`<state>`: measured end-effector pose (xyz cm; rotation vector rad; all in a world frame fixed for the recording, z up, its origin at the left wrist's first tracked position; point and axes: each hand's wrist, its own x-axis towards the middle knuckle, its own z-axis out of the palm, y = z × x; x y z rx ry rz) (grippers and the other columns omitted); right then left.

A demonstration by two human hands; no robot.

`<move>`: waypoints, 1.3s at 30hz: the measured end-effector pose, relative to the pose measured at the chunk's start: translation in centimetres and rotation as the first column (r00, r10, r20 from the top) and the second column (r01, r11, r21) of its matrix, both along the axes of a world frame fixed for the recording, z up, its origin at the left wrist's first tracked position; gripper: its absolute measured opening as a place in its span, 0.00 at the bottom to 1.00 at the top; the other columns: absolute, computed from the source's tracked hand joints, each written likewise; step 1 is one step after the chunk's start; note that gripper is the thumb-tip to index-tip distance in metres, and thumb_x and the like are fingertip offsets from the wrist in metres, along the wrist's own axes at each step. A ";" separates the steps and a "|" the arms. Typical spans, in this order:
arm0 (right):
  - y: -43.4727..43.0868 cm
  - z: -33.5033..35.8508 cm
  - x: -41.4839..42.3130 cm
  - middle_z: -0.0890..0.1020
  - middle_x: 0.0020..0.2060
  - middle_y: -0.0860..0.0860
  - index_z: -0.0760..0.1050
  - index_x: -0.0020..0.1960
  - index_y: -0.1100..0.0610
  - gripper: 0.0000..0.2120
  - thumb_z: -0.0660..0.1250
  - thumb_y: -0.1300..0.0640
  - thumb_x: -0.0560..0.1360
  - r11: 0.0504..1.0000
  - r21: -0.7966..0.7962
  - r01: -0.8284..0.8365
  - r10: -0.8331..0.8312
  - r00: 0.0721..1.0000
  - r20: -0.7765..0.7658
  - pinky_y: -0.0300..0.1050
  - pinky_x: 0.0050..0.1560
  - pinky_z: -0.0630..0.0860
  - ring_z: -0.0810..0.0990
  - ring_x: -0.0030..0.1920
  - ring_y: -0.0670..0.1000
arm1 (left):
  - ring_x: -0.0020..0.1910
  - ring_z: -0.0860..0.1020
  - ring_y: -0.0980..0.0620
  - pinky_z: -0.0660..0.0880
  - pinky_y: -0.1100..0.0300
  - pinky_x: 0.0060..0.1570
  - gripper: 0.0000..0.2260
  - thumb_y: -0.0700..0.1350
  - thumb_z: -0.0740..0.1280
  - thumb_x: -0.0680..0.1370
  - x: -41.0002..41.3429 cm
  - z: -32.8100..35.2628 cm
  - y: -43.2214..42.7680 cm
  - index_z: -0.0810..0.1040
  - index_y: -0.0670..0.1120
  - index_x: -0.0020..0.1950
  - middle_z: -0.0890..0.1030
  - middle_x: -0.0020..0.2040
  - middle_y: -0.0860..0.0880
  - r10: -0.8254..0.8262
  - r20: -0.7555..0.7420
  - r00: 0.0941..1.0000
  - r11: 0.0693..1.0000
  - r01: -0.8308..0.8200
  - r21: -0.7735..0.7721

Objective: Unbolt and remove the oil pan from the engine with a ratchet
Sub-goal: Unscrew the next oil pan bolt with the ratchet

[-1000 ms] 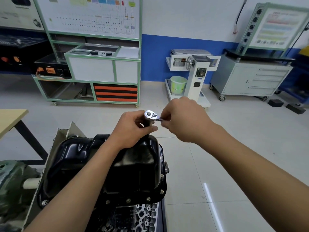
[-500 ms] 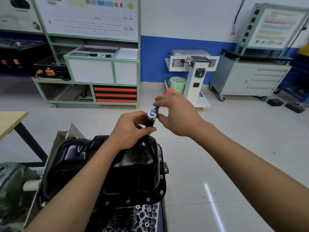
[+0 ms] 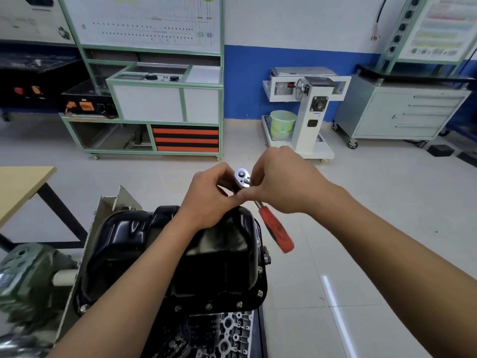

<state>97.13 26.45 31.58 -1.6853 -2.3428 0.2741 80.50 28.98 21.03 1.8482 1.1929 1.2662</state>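
Observation:
A black oil pan sits bolted on the upturned engine at the bottom centre, with several bolts along its near and right flange. Above the pan's far end I hold a ratchet with a chrome head and a red handle that slants down to the right. My left hand curls round the socket part under the chrome head. My right hand pinches the ratchet just behind its head. The socket and its seat on the pan are hidden by my fingers.
A wooden table stands at the left and a green gearbox at the lower left. Across the tiled floor stand a green-framed training bench, a white stand with a green bucket, and a grey drawer cabinet.
The ratchet has swung round: its red handle, earlier pointing away behind my right hand, now hangs down to the right. Both hands stay at the head.

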 end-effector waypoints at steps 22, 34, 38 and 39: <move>6.1 -2.1 4.4 0.83 0.38 0.55 0.84 0.44 0.58 0.07 0.68 0.64 0.71 0.963 -0.068 -0.260 0.251 0.961 -0.117 0.55 0.45 0.77 0.78 0.41 0.56 | 0.46 0.81 0.47 0.81 0.51 0.54 0.22 0.29 0.57 0.78 -0.1 0.2 8.9 0.82 0.45 0.63 0.85 0.54 0.43 -0.616 -0.594 0.517 0.672 -0.050 -0.739; 8.8 -3.2 6.0 0.83 0.38 0.60 0.85 0.43 0.57 0.12 0.65 0.68 0.70 0.966 -0.107 -0.235 0.189 0.925 -0.329 0.57 0.37 0.79 0.79 0.39 0.63 | 0.45 0.80 0.45 0.78 0.62 0.37 0.24 0.27 0.51 0.75 2.3 -0.5 10.4 0.80 0.47 0.57 0.83 0.51 0.44 -0.688 -0.510 0.516 0.545 -0.097 -0.833; 9.1 -3.5 7.2 0.84 0.37 0.52 0.85 0.43 0.55 0.13 0.65 0.68 0.69 0.950 -0.151 -0.272 0.203 0.910 -0.361 0.50 0.39 0.78 0.80 0.38 0.54 | 0.44 0.80 0.44 0.79 0.62 0.36 0.22 0.27 0.50 0.77 3.2 -0.6 10.8 0.78 0.45 0.54 0.82 0.50 0.42 -0.693 -0.512 0.507 0.518 -0.144 -0.843; 9.1 -3.6 7.5 0.83 0.36 0.49 0.84 0.43 0.53 0.13 0.65 0.68 0.69 0.946 -0.155 -0.283 0.212 0.908 -0.361 0.46 0.39 0.76 0.79 0.37 0.49 | 0.44 0.80 0.44 0.79 0.62 0.36 0.21 0.27 0.50 0.77 3.5 -0.7 10.9 0.78 0.45 0.53 0.83 0.51 0.41 -0.690 -0.519 0.505 0.518 -0.157 -0.841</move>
